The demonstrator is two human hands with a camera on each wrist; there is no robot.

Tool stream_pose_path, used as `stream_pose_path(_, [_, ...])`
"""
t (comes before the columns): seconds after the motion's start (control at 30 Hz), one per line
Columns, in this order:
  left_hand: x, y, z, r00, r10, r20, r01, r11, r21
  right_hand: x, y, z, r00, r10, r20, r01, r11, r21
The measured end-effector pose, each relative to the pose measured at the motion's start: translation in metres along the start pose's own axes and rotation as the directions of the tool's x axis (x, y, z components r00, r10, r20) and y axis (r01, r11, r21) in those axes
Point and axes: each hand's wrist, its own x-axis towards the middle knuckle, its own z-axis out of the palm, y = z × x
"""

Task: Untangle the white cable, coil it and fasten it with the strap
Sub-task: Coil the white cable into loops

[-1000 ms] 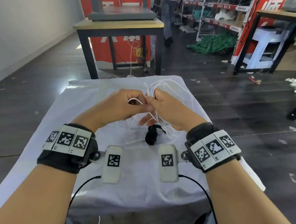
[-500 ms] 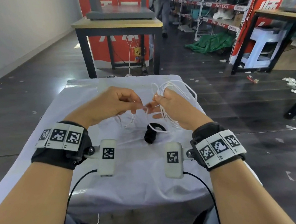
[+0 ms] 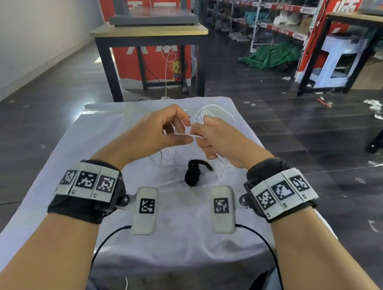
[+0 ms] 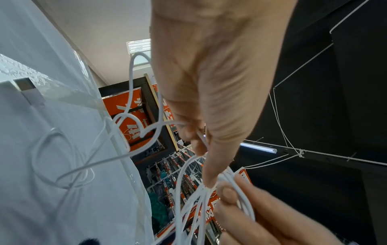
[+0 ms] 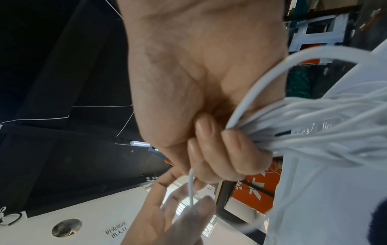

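**Coiling stage: one strand passed between two hands above the bench**

The right hand is curled around a bundle of loops of the thin white round cable, several strands crossing its fingers and fanning away toward the far side of the bench, a small surface draped in white cloth. The left hand pinches a single strand of the same cable between thumb and forefinger, its other fingers arched above. Between the two hands this strand runs short and nearly level, its long axis lying left to right across the person; the hands are just beside each other, fingertips almost meeting.

The remaining cable hangs from the left hand's pinch in loose, overlapping loops that rest on the cloth below and to the left; whether any true knot remains there cannot be told. The short black fabric strap lies on the cloth directly beneath the hands, nearer the person, touched by neither.

Judgement: coiling is under way and fastening not begun. The coming move turns on the slack lying to the left of the held bundle, so the left hand is the one placed to feed the next loop rightward into the right hand's grasp. The strap lies about as near to one hand as the other.
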Motion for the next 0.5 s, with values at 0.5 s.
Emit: stream_pose_path(0.5, [0.01, 0.001, 0.008, 0.988, 0.108, -0.111, -0.093, 0.987, 0.128, -0.01, -0.009, -0.008, 0.983, -0.186, -0.011, 0.182, 0.973, -0.142])
